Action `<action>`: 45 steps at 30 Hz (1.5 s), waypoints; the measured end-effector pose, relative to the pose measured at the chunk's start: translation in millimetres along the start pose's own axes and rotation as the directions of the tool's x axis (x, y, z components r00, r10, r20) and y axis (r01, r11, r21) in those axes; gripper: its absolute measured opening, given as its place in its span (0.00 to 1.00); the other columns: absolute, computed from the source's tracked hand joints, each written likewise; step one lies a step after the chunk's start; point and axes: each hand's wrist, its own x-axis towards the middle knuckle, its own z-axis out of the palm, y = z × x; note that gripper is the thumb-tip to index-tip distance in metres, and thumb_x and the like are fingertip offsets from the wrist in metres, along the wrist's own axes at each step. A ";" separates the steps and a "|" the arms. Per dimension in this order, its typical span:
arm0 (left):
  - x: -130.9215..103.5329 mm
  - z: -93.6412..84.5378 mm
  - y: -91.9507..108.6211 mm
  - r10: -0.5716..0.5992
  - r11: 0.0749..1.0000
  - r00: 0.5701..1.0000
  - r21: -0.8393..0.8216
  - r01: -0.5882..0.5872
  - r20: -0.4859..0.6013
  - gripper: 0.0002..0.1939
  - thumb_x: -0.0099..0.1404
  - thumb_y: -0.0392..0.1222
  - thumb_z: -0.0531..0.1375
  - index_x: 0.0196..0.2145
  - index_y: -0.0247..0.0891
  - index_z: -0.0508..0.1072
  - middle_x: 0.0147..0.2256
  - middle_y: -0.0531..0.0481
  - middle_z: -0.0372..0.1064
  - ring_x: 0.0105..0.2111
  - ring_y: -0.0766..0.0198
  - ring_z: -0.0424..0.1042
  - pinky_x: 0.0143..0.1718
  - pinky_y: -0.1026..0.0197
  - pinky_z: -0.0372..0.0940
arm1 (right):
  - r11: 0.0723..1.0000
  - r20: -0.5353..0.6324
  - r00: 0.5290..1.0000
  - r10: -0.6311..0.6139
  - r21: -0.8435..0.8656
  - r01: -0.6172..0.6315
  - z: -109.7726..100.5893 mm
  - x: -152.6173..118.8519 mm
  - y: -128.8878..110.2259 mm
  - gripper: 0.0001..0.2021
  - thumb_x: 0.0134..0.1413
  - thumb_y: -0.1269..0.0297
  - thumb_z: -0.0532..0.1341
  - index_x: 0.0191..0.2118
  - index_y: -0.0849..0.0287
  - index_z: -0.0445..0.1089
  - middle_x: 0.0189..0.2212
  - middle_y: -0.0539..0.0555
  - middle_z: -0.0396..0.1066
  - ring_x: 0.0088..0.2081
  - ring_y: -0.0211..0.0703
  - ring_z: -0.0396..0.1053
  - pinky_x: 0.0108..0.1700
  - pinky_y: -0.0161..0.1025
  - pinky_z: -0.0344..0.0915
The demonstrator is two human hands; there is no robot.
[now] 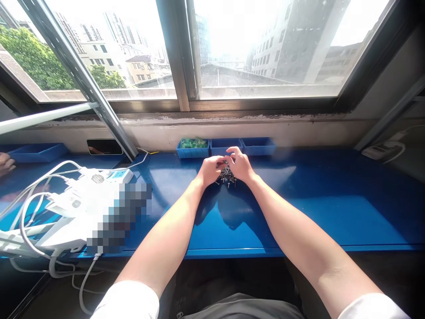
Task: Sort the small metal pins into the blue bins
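Note:
A small heap of thin metal pieces, like screws or rivets [228, 178], lies on the blue tabletop [226, 239]. My left hand [211, 170] is at the heap's left edge, its fingers curled inward and closed. On the other side, my right hand [241, 167] bends over the heap, thumb and fingers drawn together, one knuckle raised. The fingertips of both hands nearly meet above the heap. Whatever they pinch is too small to make out. Just behind stand a blue bin with green packets [193, 144] and two more blue bins [226, 145], [258, 146].
At left, a white power strip [121, 176] bears several plugs and cables, beside a blurred-out dark object [121, 217]. A metal post [83, 79] rises there. Another person's hand [6, 163] is by a blue tray [38, 153]. A phone-like dark panel [105, 147] leans on the wall.

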 end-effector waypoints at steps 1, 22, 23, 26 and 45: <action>-0.2 0.5 0.2 -0.015 0.999 1.000 -0.044 0.015 0.010 0.14 0.58 0.37 0.58 0.43 0.38 0.74 0.35 0.49 0.73 0.35 0.62 0.71 0.42 0.60 0.66 | 1.000 -0.001 1.000 0.003 0.007 -0.003 0.2 -0.3 -2.2 0.14 0.55 0.59 0.52 0.45 0.56 0.63 0.22 0.49 0.67 0.24 0.39 0.63 0.33 0.37 0.60; 5.1 -3.2 -4.5 -0.429 0.665 0.903 -0.681 0.307 -0.012 0.25 0.49 0.46 0.67 0.44 0.35 0.69 0.31 0.48 0.72 0.29 0.64 0.71 0.34 0.61 0.65 | 0.830 0.160 0.987 0.016 0.549 -0.102 0.3 -4.0 -5.2 0.10 0.42 0.58 0.64 0.28 0.60 0.74 0.25 0.50 0.72 0.27 0.37 0.66 0.32 0.35 0.62; 5.3 -3.2 -3.0 -0.442 0.666 0.897 -0.675 0.318 -0.013 0.27 0.49 0.47 0.67 0.45 0.35 0.68 0.32 0.47 0.72 0.30 0.64 0.71 0.36 0.60 0.65 | 0.820 0.156 0.987 0.040 0.559 -0.122 -0.3 -3.2 -4.7 0.10 0.41 0.57 0.64 0.27 0.60 0.74 0.24 0.50 0.72 0.27 0.37 0.66 0.31 0.35 0.61; 7.0 -5.4 0.6 -0.506 0.671 0.861 -0.650 0.356 -0.051 0.30 0.52 0.48 0.66 0.50 0.36 0.64 0.37 0.45 0.73 0.33 0.62 0.72 0.40 0.57 0.64 | 0.783 0.063 0.983 0.175 0.597 -0.177 -3.8 1.2 0.5 0.10 0.42 0.58 0.62 0.26 0.59 0.73 0.23 0.50 0.72 0.25 0.36 0.65 0.28 0.33 0.61; 5.4 -11.8 -42.7 -0.625 0.781 0.727 -0.240 0.577 -0.284 0.17 0.52 0.37 0.61 0.42 0.41 0.69 0.40 0.49 0.74 0.43 0.59 0.71 0.45 0.59 0.62 | 0.608 -0.197 0.730 0.654 0.711 -0.353 -21.9 18.1 60.2 0.15 0.38 0.63 0.59 0.37 0.58 0.72 0.33 0.51 0.72 0.24 0.33 0.66 0.17 0.29 0.59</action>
